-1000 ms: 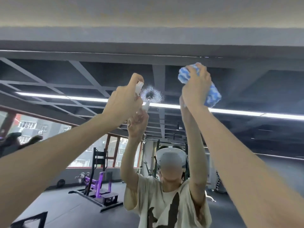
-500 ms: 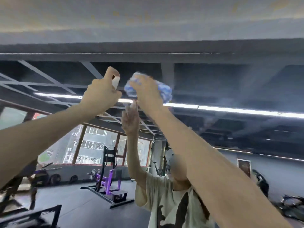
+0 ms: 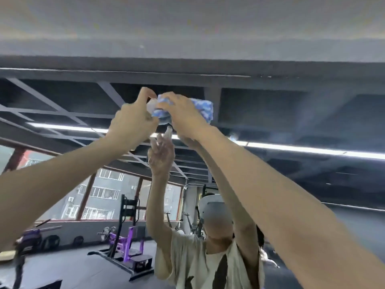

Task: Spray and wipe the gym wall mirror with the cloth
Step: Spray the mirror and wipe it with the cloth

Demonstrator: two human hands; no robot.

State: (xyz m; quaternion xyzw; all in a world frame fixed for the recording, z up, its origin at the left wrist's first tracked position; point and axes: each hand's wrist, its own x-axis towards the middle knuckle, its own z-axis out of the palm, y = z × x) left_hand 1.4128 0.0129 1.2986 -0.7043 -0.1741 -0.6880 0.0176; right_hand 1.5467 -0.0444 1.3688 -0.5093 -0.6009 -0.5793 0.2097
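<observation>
The wall mirror [image 3: 291, 113] fills the view and reflects the gym and my own raised arms. High up near the mirror's top edge, my right hand [image 3: 183, 113] grips a bunched blue-and-white cloth [image 3: 203, 108] and presses it against the glass. Right beside it on the left, my left hand [image 3: 133, 124] holds a small white spray bottle [image 3: 151, 104], index finger on top. Only the bottle's head shows between the two hands. Faint hazy streaks mark the glass to the right of the cloth.
A grey wall band [image 3: 187, 38] runs above the mirror's top edge. Reflected in the glass are a purple weight machine [image 3: 127, 245], windows [image 3: 100, 197], ceiling strip lights [image 3: 302, 149] and a person in a light T-shirt [image 3: 208, 265].
My right hand carried the cloth leftward from the right side of the spray spot onto it, next to the bottle. The misted patch seen a second ago is now under the cloth.
</observation>
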